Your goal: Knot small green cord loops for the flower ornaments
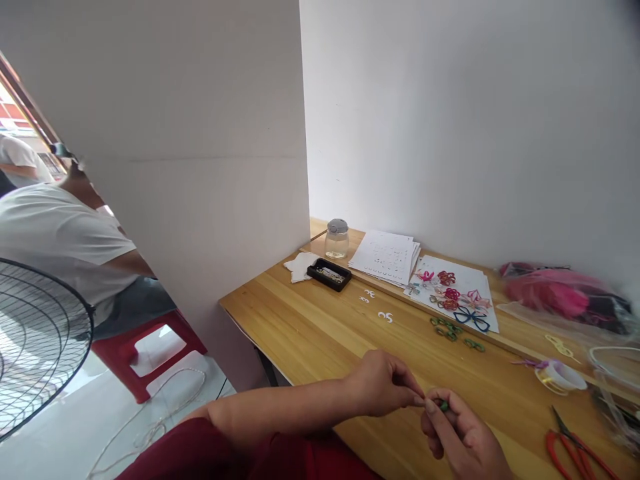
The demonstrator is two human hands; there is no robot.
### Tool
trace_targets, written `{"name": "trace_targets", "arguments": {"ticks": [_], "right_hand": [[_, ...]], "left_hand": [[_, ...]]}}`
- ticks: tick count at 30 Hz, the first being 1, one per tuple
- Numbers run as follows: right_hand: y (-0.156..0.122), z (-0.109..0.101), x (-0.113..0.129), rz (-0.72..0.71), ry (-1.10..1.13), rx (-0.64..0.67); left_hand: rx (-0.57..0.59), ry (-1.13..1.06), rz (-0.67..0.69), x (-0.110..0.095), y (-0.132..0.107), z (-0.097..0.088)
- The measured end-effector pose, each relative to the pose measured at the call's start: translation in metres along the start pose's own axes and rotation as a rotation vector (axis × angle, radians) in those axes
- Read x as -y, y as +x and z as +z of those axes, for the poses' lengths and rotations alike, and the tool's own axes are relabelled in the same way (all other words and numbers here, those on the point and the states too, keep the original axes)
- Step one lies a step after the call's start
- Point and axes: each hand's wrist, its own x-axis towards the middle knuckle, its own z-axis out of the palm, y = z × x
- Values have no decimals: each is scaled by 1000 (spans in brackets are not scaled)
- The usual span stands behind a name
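While I look through the head view, my right hand (459,430) grips a small green piece (443,405) between thumb and fingers, over the table (300,327) near its front edge. My left hand (381,387) reaches in with its fingertips just beside the right thumb; I cannot tell whether it grips anything. Farther back lie green loops (447,332), and red-handled scissors (565,431) rest at right.

right hand (465,433) — holding green piece (443,405) | left hand (383,387) — against right | red scissors (571,445) nearby
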Motion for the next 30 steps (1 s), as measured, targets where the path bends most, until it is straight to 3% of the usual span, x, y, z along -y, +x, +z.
{"name": "trace_targets", "arguments": {"ticks": [4, 13, 18, 24, 30], "right_hand": [[0, 4, 9, -23, -34, 11], [2, 11, 26, -24, 58, 11], [5, 20, 23, 5, 121, -5], [1, 21, 7, 67, 100, -3], [-5, 18, 3, 85, 123, -19]], "left_hand": [[-13, 20, 2, -4, -5, -6], [30, -571, 42, -9, -13, -14], [127, -839, 120, -13, -10, -3], [259, -898, 94, -5, 4, 12], [169, -894, 101, -4, 1, 12]]}}
